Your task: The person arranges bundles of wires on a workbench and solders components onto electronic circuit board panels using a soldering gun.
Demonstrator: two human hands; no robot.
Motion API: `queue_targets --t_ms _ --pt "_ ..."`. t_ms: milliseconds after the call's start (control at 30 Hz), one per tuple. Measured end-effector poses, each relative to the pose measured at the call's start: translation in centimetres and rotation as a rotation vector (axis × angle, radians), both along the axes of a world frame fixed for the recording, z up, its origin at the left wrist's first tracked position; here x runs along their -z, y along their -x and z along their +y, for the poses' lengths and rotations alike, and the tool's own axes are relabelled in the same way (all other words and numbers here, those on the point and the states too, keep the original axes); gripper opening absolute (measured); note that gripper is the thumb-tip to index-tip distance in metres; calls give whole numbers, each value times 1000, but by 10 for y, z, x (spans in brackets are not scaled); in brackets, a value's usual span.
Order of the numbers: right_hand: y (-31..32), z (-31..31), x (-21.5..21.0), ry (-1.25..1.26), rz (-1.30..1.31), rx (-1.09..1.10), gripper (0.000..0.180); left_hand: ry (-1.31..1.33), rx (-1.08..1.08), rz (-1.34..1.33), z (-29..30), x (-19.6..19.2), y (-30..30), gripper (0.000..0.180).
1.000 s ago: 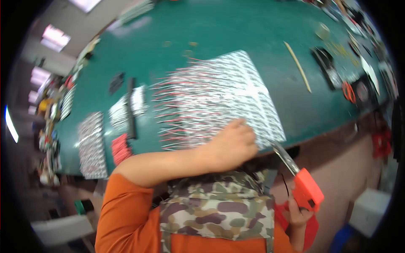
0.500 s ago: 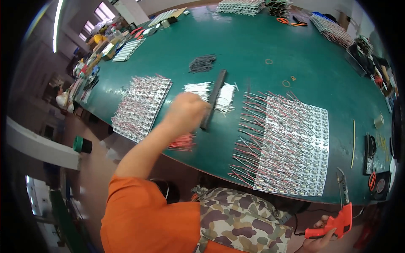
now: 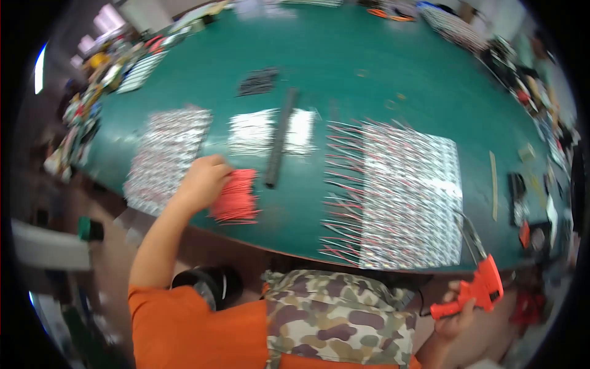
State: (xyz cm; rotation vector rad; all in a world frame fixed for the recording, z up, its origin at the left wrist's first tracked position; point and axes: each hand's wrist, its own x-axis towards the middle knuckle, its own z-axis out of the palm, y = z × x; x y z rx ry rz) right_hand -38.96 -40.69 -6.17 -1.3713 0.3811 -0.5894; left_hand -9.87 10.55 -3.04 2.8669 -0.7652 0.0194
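Note:
My left hand (image 3: 209,179) rests at the left edge of a pile of short red wires (image 3: 236,200), its fingers curled down; what lies between the fingertips is hidden. My right hand (image 3: 456,317) grips a red soldering gun (image 3: 482,288) by the handle, its metal tip pointing up toward the table. Left of that tip lies a white panel of small boards (image 3: 412,197), with red and pale wires sticking out on its left side. Another wired panel (image 3: 169,154) lies just beyond my left hand. White wires (image 3: 252,132) lie on both sides of a dark bar (image 3: 281,138).
The green table (image 3: 344,55) holds a bundle of dark wires (image 3: 258,82) farther back. At the right are a yellow strip (image 3: 493,184), a tape roll (image 3: 527,152) and a black tool (image 3: 517,195). Clutter (image 3: 110,74) lines the left side. A black bucket (image 3: 209,286) stands below the table edge.
My left hand has moved from the dark bar back and left to the red wires. The soldering gun has come up slightly, with its tip nearer the right panel. The view has shifted.

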Motion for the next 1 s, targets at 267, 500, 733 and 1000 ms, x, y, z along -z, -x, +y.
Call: queue_targets --t_ms 267,500,733,1000 --pt "-9 12 -16 -40 -54 33 43 -176 79 -167 1 6 5 6" --pt "-7 4 -11 -74 -73 45 40 -219 203 -287 5 12 5 15" --pt "-12 4 -3 -82 -73 29 40 -184 198 -288 8 2 8 23" --pt "5 -19 20 -65 -55 19 41 -90 -95 -56 -1 4 -5 8"
